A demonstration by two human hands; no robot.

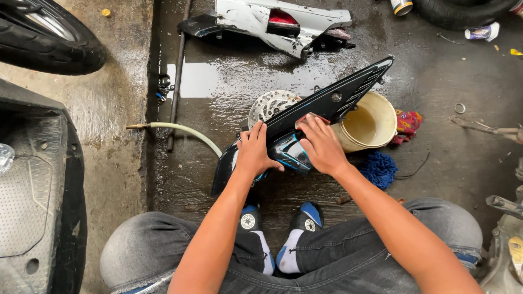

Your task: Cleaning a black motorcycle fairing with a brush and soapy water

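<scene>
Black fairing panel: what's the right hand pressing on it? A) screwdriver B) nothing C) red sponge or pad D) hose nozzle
C: the right hand presses a small red pad against the black fairing panel, while the left hand steadies the panel's lower end.

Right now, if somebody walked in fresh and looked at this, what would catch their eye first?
Dead centre, the long glossy black plastic scooter panel with blue trim stands out, steadied by the left hand while the right hand presses a small reddish pad on it. Just right of it sits a cream plastic bucket on the wet concrete floor, with a perforated silver brake disc behind the panel. A white and red body panel lies at top.
</scene>
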